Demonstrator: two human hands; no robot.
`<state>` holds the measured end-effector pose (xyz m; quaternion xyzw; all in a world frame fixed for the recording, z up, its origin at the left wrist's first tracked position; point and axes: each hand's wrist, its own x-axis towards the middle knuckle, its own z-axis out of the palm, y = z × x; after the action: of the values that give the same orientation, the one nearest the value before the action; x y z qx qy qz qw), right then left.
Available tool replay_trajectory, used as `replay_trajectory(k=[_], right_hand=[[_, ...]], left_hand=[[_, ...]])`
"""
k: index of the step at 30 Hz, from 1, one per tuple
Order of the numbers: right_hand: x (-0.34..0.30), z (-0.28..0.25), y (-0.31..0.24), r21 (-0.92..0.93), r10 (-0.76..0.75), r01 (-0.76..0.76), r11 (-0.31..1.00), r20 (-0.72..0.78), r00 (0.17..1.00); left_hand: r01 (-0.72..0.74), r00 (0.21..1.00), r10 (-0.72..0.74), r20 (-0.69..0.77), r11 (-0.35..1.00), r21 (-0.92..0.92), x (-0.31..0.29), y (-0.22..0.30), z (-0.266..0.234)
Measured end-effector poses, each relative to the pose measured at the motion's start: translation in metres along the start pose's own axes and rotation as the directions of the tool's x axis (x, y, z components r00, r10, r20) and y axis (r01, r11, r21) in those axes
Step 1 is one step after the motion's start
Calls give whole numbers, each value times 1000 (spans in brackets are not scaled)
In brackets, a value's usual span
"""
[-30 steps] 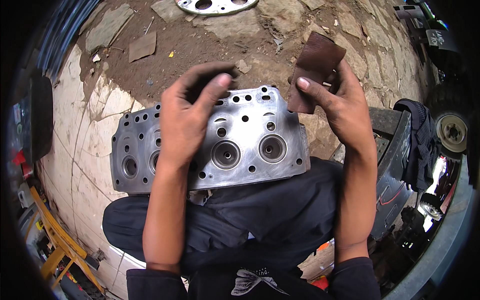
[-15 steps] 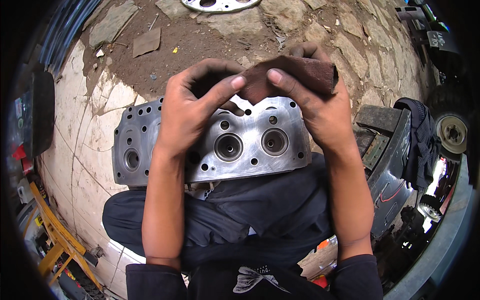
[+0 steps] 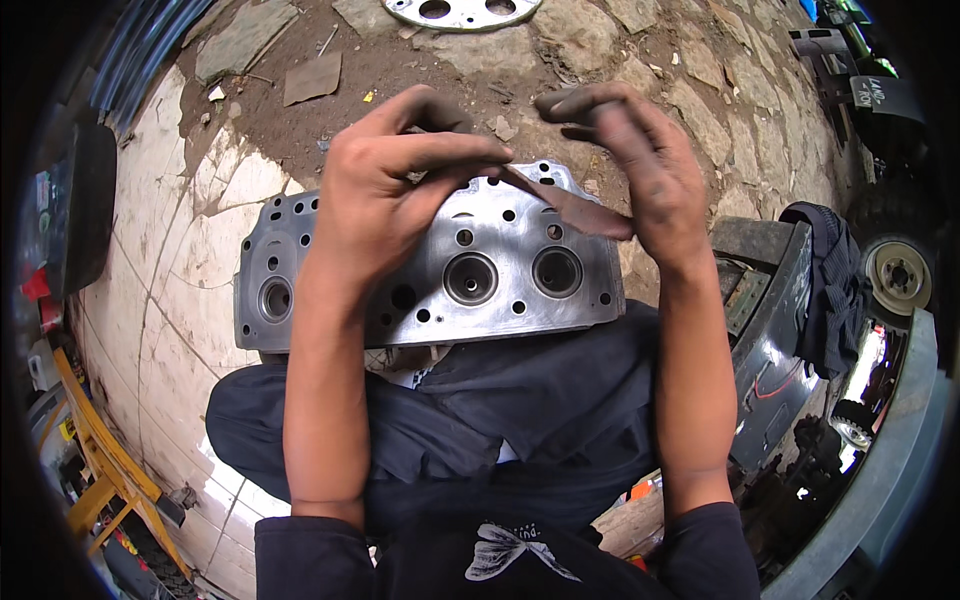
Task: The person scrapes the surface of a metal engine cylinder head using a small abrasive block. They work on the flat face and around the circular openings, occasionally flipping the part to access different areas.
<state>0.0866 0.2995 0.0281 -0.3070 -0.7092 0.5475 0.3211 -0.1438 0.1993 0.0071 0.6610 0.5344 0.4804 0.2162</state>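
"Brown sheet (image 3: 588, 214) has dropped since the earlier frame: from a stretch between both hands, it now slants down from the left one, and the right fingers have come off it."

"So how does each grip stand?"

"Left hand (image 3: 385, 190): a narrow pinch of the fingertips on one end. Right hand (image 3: 658, 180): loosely curled, fairly wide, a little blurred, nothing visible between the fingers. The sheet's lower end is right by its palm; I can't tell if they touch."

"Where does that put the sheet?"

"Above the metal block (image 3: 512, 250), toward its far right corner. The block's holed face is up, its near edge by the dark trousers (image 3: 560, 390). Whatever carries it is hidden."

"What could go wrong?"

"A slipping pinch could lose the sheet, since only one end is surely held. A crooked regrasp might crease it. And if the legs do bear the block, a shifting knee could tip it."
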Motion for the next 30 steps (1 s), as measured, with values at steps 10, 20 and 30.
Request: replay_trajectory(k=[10,20,30], right_hand=[[-19,30,-6,411,425,-441,797,136,895],[-18,35,-13,278,365,-351,894,1,931],[-15,42,2,-185,-43,8,983,-183,982]], left_hand=[[92,983,-138,-120,941,-326,-5,6,27],[289,924,-378,-48,778,-558,-8,10,26],[343,860,-507,-65,666,-663,-10,7,36]])
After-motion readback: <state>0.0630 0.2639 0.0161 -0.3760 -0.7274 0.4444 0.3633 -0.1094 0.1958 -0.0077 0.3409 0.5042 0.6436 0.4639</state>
